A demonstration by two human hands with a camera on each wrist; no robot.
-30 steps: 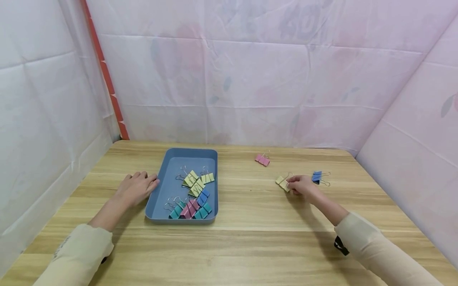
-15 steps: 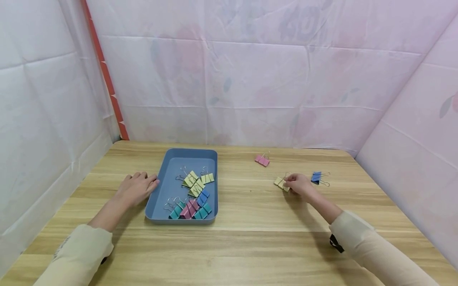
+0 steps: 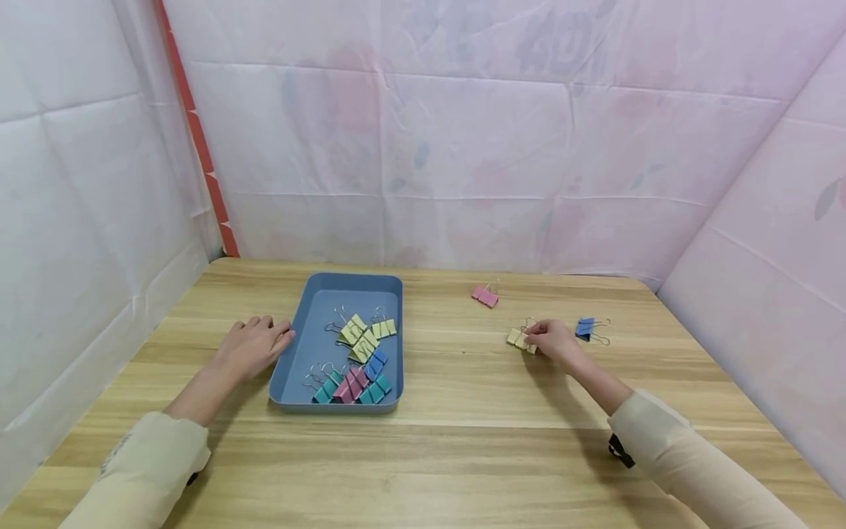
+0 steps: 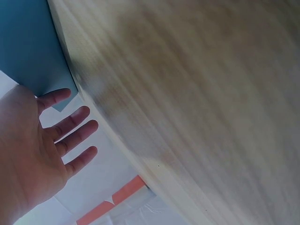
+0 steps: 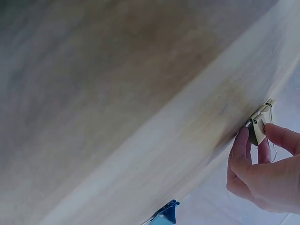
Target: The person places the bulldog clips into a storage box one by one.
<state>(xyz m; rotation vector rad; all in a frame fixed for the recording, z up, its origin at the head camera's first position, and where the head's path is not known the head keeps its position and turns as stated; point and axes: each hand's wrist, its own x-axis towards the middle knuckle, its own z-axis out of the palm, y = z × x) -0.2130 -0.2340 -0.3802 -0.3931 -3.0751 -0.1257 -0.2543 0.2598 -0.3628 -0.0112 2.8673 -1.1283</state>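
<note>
At the right of the table, my right hand pinches one end of a yellow binder clip between thumb and fingertips. The right wrist view shows thumb and fingers on opposite sides of this yellow clip, low over the wood. My left hand lies with relaxed fingers, its fingertips at the left wall of a blue-grey tray. In the left wrist view, its fingers are spread and the thumb is against the tray's side.
Inside the tray lie yellow clips, a blue clip, a pink clip and green clips. On the table, a pink clip lies farther back and a blue clip just right of my right hand. White sheeting encloses the table.
My right hand has shifted slightly left along the yellow binder clip, which has turned a little. My left hand and the tray have stayed in place.
</note>
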